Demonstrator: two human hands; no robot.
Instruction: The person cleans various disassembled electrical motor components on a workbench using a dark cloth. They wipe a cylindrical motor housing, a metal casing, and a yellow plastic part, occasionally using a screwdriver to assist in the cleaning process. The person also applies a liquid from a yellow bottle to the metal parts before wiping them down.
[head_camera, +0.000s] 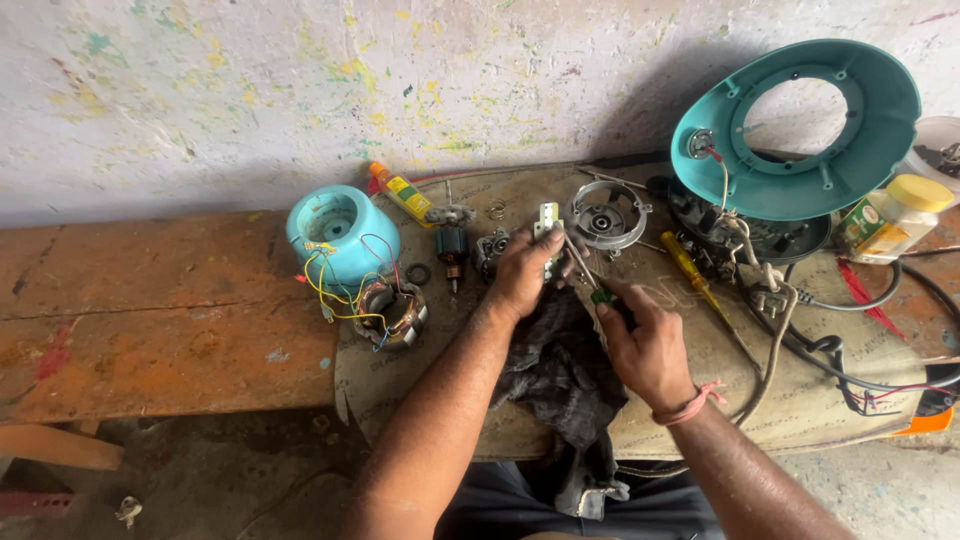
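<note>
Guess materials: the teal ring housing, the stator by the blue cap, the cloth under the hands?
Teal ring housing: looks like moulded plastic, smooth semi-gloss, with ribs and screw bosses. Stator: apparently stacked steel with copper-coloured windings and coloured insulated leads. Cloth: dark woven fabric, matte, creased. Blue cap: probably glossy plastic.

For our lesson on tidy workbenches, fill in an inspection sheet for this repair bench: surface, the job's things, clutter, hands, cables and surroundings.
Surface: worn wooden bench with a brown board laid on top.
Job's things: small white part and green-handled screwdriver, over a dark cloth.
Clutter: teal motor housing, wound stator, rotor, metal bracket ring, teal ring cover, yellow screwdriver, yellow-lidded jar, glue tube.
Hands: left hand in a grip on the white part; right hand holds the green screwdriver.
Cables: black cord looped at right; coloured wires from the stator.
Surroundings: paint-flecked wall.
</note>
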